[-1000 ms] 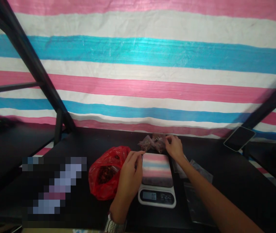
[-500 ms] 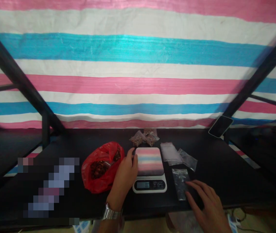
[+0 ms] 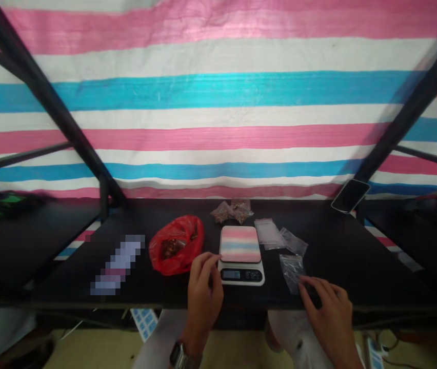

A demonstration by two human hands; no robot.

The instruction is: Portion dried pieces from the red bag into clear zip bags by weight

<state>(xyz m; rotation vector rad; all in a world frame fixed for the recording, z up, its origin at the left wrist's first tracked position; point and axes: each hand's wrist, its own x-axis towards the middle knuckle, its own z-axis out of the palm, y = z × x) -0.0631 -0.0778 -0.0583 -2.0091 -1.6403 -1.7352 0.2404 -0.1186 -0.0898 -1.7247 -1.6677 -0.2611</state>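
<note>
A white kitchen scale (image 3: 240,280) with a glossy, reflective top stands in the middle of the table. My left hand (image 3: 205,287) is at its left edge, fingers loosely bent and apart, fingertips at the front-left corner of the platform, holding nothing. To the right of the scale, my right hand (image 3: 328,310) pinches the lower right corner of a clear zip bag (image 3: 291,271) between thumb and finger. More clear zip bags (image 3: 270,234) lie behind that one. Left of the scale sits an open red plastic bag (image 3: 180,230) with brown dried pieces (image 3: 170,248) and a shiny scoop-like item inside.
Several small filled bags (image 3: 233,211) lie behind the scale. A phone (image 3: 350,196) leans at the back right by a black frame post (image 3: 380,148). A blurred-out item (image 3: 116,266) lies on the left of the black table (image 3: 241,302). Striped sheeting hangs behind.
My view has shifted. My left hand has drawn back toward the scale's front-left corner. My right thumb and finger have closed on the zip bag, which now lies more slanted.
</note>
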